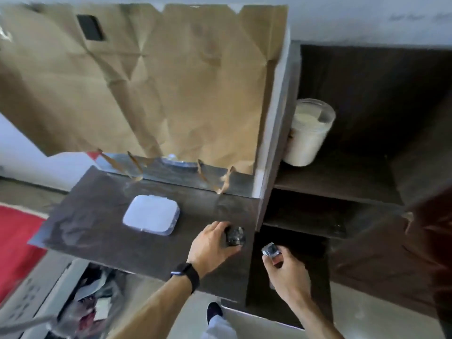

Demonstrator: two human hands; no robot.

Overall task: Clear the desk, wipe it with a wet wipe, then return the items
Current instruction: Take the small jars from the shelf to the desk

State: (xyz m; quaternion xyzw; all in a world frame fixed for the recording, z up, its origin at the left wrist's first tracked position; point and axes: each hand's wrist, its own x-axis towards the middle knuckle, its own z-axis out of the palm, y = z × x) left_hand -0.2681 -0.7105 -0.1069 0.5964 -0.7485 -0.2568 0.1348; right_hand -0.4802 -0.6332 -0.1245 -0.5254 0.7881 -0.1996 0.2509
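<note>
A dark wooden desk top (97, 223) stretches across the middle of the head view. A white, flat wet-wipe pack (151, 214) lies on it, left of centre. My left hand (211, 243), with a black band on the wrist, grips a small dark shiny object (235, 237) at the desk's right edge. My right hand (287, 271) hovers to the right of the desk, in front of the lower shelf, and pinches a small silvery object (270, 250) between thumb and fingers. The picture is blurred, so neither small object can be told apart further.
Crumpled brown paper (146, 81) covers the mirror behind the desk. A dark shelf unit (342, 189) stands at the right with a white jar (309, 133) on its upper shelf. A red rug (14, 241) and a box of clutter (90, 302) lie below left.
</note>
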